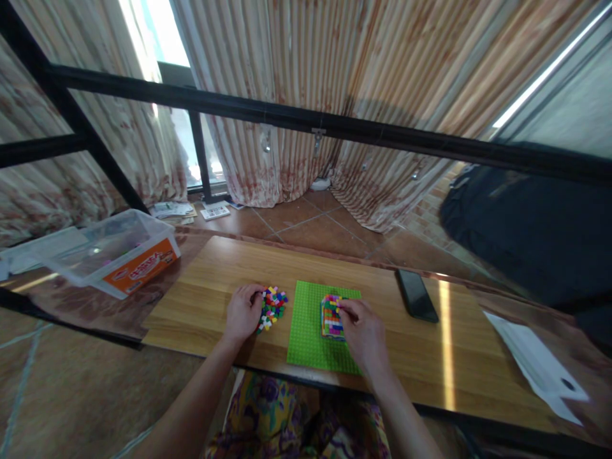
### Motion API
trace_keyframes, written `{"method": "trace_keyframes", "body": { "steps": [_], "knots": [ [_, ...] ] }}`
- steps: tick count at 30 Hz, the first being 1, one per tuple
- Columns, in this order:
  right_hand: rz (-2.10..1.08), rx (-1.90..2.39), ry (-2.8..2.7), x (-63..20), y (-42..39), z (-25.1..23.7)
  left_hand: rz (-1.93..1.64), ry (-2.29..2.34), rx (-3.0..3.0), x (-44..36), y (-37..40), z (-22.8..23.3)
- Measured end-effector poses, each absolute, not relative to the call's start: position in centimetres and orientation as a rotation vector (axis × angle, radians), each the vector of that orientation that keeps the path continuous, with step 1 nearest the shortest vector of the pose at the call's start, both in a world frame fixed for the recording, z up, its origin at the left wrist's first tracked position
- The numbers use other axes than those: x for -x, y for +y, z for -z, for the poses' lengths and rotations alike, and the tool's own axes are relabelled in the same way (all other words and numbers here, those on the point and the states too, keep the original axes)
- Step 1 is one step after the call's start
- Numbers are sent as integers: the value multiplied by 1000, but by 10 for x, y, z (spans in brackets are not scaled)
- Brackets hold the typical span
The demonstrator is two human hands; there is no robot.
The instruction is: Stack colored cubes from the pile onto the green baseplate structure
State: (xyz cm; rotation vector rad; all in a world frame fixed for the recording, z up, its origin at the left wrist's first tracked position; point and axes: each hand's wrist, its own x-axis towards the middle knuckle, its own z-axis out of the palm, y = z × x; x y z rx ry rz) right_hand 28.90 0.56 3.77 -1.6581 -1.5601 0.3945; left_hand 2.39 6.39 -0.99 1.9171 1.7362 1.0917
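Observation:
A green baseplate (pixel 308 325) lies flat on the wooden board (pixel 205 287) in front of me. On its right half stands a small block built of many coloured bricks (pixel 329 319). My right hand (pixel 364 331) rests on that block, fingertips pinched at its top edge; whether a brick is between them is hidden. Left of the plate is a loose pile of small coloured bricks (pixel 273 306). My left hand (pixel 243 312) lies on the pile's left side, fingers curled into it.
A black phone (pixel 417 294) lies on the board right of the plate. White paper (pixel 538 366) sits at the far right. A clear plastic box with an orange label (pixel 115 252) stands at the left. A black metal frame bar (pixel 306 121) crosses above.

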Motion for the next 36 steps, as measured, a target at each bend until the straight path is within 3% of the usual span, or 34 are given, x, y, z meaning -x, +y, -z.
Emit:
{"method": "trace_keyframes", "body": {
  "steps": [19,36],
  "knots": [
    [-616,1688,-1319,-293,15,-38,-1100,1740,-1941,-25,65,9],
    [-583,1769,-1280,-292,21,-39,-1097,1743,-1945,-26,64,6]
  ]
}}
